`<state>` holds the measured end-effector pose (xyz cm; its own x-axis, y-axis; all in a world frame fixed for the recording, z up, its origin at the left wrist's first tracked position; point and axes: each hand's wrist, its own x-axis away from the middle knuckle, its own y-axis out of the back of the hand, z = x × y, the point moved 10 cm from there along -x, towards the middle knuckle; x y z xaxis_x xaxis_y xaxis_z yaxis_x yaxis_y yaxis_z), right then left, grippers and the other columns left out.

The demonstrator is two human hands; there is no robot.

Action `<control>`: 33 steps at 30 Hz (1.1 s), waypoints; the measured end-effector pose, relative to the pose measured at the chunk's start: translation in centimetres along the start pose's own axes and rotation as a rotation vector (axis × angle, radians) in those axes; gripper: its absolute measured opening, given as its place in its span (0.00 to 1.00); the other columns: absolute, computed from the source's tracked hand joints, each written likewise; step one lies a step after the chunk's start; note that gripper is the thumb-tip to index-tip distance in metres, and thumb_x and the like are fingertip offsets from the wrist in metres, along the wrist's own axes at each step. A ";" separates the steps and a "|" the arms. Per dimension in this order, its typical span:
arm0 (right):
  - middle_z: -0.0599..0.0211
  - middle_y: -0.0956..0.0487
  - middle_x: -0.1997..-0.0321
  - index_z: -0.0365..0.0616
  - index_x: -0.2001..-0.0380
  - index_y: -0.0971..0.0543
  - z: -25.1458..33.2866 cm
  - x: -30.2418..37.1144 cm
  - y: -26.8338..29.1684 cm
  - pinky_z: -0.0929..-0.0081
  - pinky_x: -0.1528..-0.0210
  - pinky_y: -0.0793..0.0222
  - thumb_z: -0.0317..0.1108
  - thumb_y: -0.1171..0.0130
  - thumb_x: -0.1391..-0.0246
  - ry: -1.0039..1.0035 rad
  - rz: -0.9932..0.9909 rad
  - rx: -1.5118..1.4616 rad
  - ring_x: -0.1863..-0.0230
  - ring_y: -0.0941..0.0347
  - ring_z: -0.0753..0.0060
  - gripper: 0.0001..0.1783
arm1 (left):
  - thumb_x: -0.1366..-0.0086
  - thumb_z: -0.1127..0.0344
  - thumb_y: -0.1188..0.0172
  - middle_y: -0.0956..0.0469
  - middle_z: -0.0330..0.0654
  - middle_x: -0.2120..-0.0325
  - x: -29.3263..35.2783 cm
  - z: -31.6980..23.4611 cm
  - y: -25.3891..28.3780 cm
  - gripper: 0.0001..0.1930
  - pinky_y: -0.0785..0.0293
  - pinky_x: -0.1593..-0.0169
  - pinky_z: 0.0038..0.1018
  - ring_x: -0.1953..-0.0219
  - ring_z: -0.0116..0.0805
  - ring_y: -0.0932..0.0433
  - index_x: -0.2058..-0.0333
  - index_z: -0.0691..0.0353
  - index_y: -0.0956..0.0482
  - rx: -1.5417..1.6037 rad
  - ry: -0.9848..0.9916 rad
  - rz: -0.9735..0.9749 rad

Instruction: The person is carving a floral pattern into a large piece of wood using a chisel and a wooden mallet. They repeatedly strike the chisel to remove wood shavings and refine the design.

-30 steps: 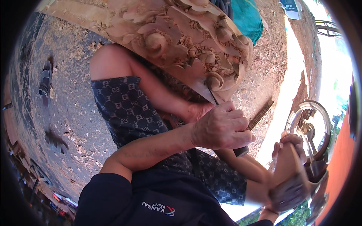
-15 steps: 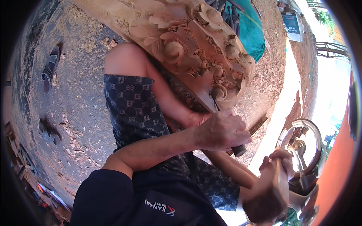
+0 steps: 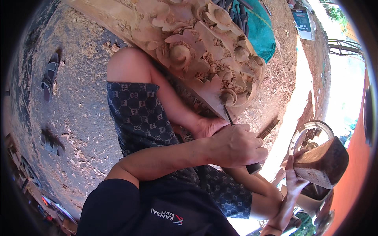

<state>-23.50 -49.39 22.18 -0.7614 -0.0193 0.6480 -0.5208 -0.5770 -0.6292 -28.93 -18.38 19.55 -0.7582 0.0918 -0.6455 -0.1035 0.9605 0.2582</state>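
My left hand (image 3: pixel 240 146) is wrapped round a carving chisel (image 3: pixel 229 117), whose dark handle end pokes out below the fist. The thin blade slants up to the corner of a carved wooden panel (image 3: pixel 215 88), its tip beside a small scroll. Flowers, leaves and curls stand in relief on the panel, with shavings lying in the hollows. Off to the right, my right hand (image 3: pixel 291 171) grips a blocky wooden mallet (image 3: pixel 323 162), raised and apart from the chisel. The mallet's block hides part of the grip.
My bare foot (image 3: pixel 210 126) rests by the panel's near edge. A brush (image 3: pixel 269 129) lies on the shaving-strewn ground (image 3: pixel 84 118). Beyond the panel is a teal bag (image 3: pixel 260 33) beside dark-handled tools. A motorbike wheel (image 3: pixel 319 128) stands at right; sandals (image 3: pixel 50 76) lie left.
My right hand has swung the mallet up and to the right, turning its block. My left hand has shifted slightly down and right with the chisel, whose tip remains near the scroll.
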 end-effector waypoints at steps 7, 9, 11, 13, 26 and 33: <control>0.60 0.20 0.37 0.37 0.37 0.27 3.4 1.7 -2.9 0.56 0.21 0.51 0.30 0.48 0.25 0.358 0.192 0.884 0.33 0.29 0.76 0.18 | 0.41 0.59 0.28 0.19 0.38 0.76 -0.3 2.0 0.7 0.11 0.21 0.65 0.41 0.71 0.43 0.14 0.68 0.54 0.21 0.081 0.032 -0.079; 0.56 0.19 0.45 0.36 0.39 0.27 0.8 2.5 -6.9 0.64 0.37 0.32 0.21 0.36 0.34 0.600 0.266 1.402 0.46 0.24 0.69 0.21 | 0.48 0.60 0.26 0.17 0.39 0.75 0.0 2.6 0.4 0.13 0.19 0.63 0.42 0.69 0.45 0.12 0.67 0.54 0.20 0.116 0.041 -0.057; 0.53 0.19 0.52 0.39 0.41 0.28 -6.6 5.8 -13.1 0.68 0.51 0.21 0.16 0.31 0.39 1.113 0.728 2.106 0.59 0.21 0.65 0.26 | 0.51 0.60 0.24 0.17 0.39 0.74 0.1 2.6 0.8 0.15 0.18 0.63 0.42 0.68 0.45 0.12 0.67 0.53 0.20 0.136 0.014 -0.050; 0.53 0.20 0.56 0.43 0.40 0.30 -9.4 7.0 -13.8 0.69 0.57 0.22 0.16 0.31 0.40 1.338 1.084 1.696 0.64 0.23 0.65 0.29 | 0.52 0.60 0.23 0.16 0.39 0.72 0.3 3.1 2.0 0.15 0.18 0.63 0.42 0.68 0.45 0.12 0.67 0.53 0.19 0.203 0.010 -0.092; 0.55 0.20 0.62 0.42 0.41 0.27 -11.6 3.8 -15.3 0.57 0.62 0.26 0.28 0.17 0.61 1.069 0.779 2.427 0.65 0.20 0.48 0.42 | 0.36 0.58 0.28 0.26 0.36 0.77 1.0 3.3 4.3 0.12 0.25 0.66 0.36 0.70 0.41 0.16 0.67 0.56 0.23 -0.247 0.229 -0.205; 0.54 0.20 0.34 0.33 0.30 0.30 -2.0 3.2 -9.2 0.66 0.34 0.25 0.18 0.25 0.42 0.858 0.459 2.100 0.35 0.24 0.66 0.38 | 0.32 0.55 0.29 0.25 0.36 0.78 -1.1 -0.3 2.5 0.15 0.27 0.68 0.41 0.74 0.41 0.18 0.68 0.55 0.24 0.133 0.015 -0.137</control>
<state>-21.86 -42.52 29.21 -0.8945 -0.4465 0.0214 0.2194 -0.3968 0.8913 -28.54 -16.18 21.08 -0.7526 -0.0449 -0.6570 -0.1211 0.9901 0.0710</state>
